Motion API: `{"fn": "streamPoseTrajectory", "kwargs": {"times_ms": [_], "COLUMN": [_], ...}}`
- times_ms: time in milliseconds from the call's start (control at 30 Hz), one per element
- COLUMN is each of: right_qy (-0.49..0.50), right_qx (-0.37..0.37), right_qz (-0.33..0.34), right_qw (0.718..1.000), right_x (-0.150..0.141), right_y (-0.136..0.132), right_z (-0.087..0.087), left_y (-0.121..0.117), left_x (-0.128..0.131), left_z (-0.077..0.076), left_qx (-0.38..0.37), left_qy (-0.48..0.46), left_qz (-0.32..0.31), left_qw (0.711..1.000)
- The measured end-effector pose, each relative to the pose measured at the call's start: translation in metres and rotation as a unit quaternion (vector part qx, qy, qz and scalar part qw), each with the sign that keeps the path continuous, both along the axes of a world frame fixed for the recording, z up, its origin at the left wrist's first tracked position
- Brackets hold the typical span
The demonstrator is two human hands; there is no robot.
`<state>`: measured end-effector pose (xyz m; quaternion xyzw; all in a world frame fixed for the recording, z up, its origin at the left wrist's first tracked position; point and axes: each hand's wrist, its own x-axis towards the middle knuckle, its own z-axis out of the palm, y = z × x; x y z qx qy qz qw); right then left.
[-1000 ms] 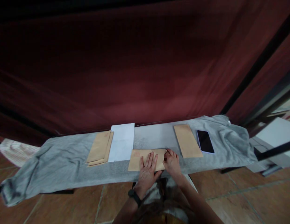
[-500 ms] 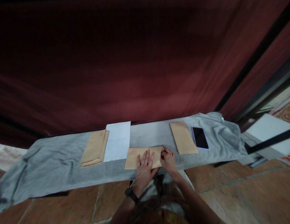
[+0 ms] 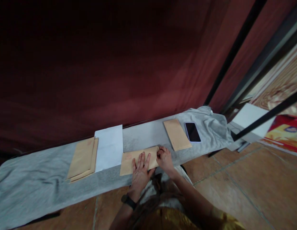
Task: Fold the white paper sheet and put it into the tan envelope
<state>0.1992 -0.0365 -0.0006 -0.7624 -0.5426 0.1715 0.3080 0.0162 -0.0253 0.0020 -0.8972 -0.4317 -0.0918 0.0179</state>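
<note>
Near the front edge of the cloth-covered worktop (image 3: pixel 141 134), a brown envelope (image 3: pixel 129 157) lies flat and looks partway handled, I'd judge: its 3 o'clock end is under the fingers—whether closed, I cannot tell. Overlapping envelopes (image 3: pixel 80 158) at 9 o'clock, a white sheet (image 3: pixel 108 148) at 10 and a single envelope (image 3: pixel 177 134) at 2 lie untouched. The left hand (image 3: pixel 140 171) is spread palm-down, the envelope beneath it and out towards 11 o'clock; the right hand (image 3: pixel 164 158) is bunched, pinching the end—the envelope at its 9 o'clock.
</note>
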Motion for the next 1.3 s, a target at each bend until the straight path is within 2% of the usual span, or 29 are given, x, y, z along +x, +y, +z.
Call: {"fn": "streamPoseTrajectory", "kwargs": {"times_ms": [467, 1000, 1300], "right_qy": [-0.004, -0.071, -0.085], "right_qx": [0.009, -0.081, -0.095], "right_qz": [-0.028, 0.006, 0.007], "right_qw": [1.000, 0.994, 0.992], "right_x": [0.005, 0.015, 0.015], "right_y": [-0.004, 0.011, 0.013], "right_z": [0.000, 0.028, 0.026], "left_y": [-0.001, 0.000, -0.001], "left_x": [0.001, 0.001, 0.001], "left_z": [0.003, 0.003, 0.001], "left_qx": [0.012, 0.000, 0.004], "left_qy": [0.048, 0.055, 0.051], "left_qz": [0.008, 0.008, 0.004], "left_qw": [0.999, 0.998, 0.999]}}
